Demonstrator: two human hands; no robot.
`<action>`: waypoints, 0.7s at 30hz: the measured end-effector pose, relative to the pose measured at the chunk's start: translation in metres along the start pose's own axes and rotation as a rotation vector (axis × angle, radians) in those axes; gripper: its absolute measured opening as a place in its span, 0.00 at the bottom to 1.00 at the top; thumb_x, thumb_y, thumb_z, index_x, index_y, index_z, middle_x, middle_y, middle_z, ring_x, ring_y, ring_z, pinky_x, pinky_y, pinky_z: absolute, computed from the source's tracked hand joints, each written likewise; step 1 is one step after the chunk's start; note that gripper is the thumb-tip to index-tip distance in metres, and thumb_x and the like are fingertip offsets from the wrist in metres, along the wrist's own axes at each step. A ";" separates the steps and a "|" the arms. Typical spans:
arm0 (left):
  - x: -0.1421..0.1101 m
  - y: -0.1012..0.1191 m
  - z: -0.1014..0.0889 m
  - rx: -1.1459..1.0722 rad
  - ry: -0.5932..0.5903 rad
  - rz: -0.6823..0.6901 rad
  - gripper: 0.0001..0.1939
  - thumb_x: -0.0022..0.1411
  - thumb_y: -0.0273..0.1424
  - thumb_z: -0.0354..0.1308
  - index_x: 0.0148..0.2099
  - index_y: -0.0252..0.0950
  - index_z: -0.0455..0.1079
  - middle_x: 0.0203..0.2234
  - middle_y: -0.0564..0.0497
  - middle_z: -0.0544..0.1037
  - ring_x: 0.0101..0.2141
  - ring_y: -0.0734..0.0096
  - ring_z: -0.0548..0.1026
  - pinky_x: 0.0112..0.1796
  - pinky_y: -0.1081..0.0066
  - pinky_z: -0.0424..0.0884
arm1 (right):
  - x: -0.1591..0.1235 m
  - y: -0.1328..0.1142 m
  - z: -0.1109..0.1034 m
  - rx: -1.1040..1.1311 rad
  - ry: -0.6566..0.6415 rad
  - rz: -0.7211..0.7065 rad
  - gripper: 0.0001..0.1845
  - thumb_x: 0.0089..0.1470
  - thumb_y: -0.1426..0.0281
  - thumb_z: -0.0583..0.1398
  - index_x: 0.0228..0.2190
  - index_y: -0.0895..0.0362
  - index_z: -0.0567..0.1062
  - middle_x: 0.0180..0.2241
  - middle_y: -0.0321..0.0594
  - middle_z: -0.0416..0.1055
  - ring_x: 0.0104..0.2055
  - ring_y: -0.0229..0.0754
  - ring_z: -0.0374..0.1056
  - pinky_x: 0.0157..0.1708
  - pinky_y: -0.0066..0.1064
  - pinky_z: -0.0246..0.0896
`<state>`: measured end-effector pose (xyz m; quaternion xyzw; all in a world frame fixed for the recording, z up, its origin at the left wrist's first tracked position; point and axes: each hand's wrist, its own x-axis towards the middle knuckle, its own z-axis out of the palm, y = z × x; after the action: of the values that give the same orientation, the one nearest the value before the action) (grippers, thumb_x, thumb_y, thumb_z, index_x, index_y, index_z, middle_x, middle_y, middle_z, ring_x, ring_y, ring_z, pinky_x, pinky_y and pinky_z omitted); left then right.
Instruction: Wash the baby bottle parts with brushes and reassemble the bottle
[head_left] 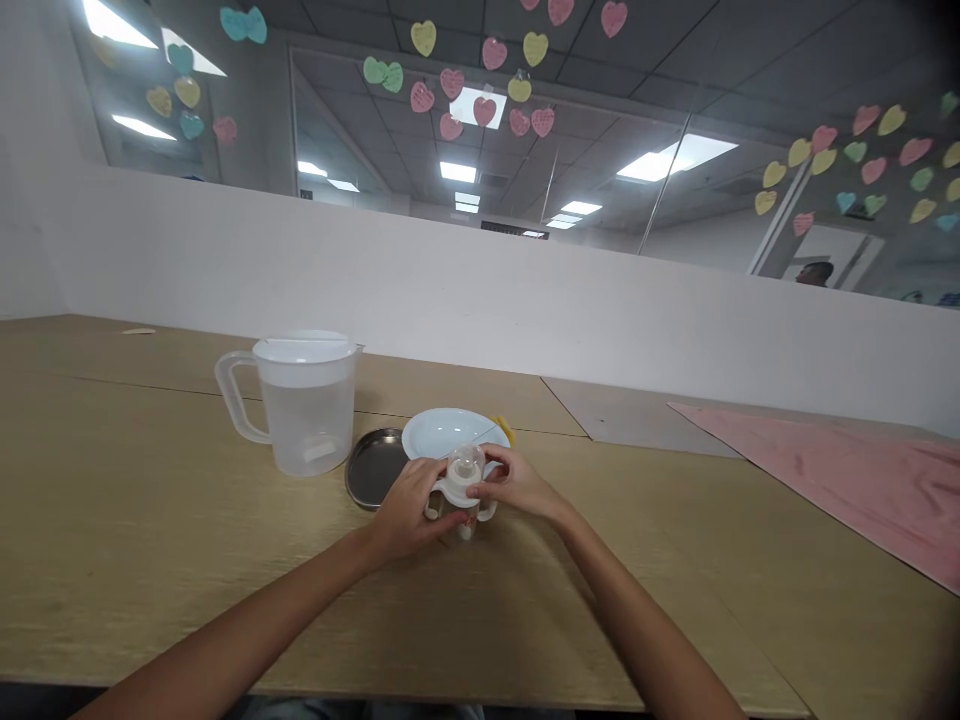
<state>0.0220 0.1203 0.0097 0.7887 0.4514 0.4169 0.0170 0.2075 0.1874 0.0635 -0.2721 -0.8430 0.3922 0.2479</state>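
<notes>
A small baby bottle (463, 500) with a clear teat (466, 462) and two white side handles is held upright, teat upward, its long axis nearly vertical, between both hands. The left hand (405, 512) is curled around its left side, and the right hand (517, 482) is closed around its right side, so both have hold of it. Just behind it, a white plate (442, 430) and a round steel dish (367, 468) are laid on the wooden table (150, 590), and a lidded plastic jug (306, 425) is placed further left.
</notes>
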 end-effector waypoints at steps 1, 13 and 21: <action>0.001 0.000 -0.001 0.007 -0.001 0.003 0.27 0.55 0.46 0.54 0.51 0.35 0.61 0.43 0.43 0.71 0.44 0.57 0.67 0.44 0.61 0.62 | 0.000 0.003 0.004 -0.006 0.023 0.000 0.28 0.41 0.56 0.63 0.42 0.58 0.70 0.38 0.38 0.68 0.31 0.35 0.62 0.29 0.26 0.59; 0.000 -0.006 0.002 0.102 0.034 0.081 0.27 0.55 0.41 0.55 0.53 0.34 0.59 0.49 0.40 0.68 0.51 0.55 0.63 0.51 0.55 0.58 | -0.012 0.015 0.036 -0.519 0.447 -0.273 0.17 0.52 0.55 0.52 0.32 0.57 0.66 0.29 0.41 0.66 0.33 0.41 0.60 0.33 0.32 0.55; 0.001 -0.002 0.006 0.049 0.143 -0.030 0.19 0.47 0.36 0.61 0.42 0.37 0.65 0.43 0.46 0.72 0.51 0.54 0.62 0.52 0.52 0.54 | -0.008 0.023 0.044 -0.392 0.613 -0.208 0.18 0.44 0.55 0.58 0.31 0.56 0.64 0.31 0.40 0.64 0.34 0.42 0.60 0.35 0.34 0.56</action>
<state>0.0249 0.1244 0.0055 0.7503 0.4732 0.4608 -0.0284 0.1914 0.1716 0.0190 -0.3320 -0.8118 0.0963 0.4706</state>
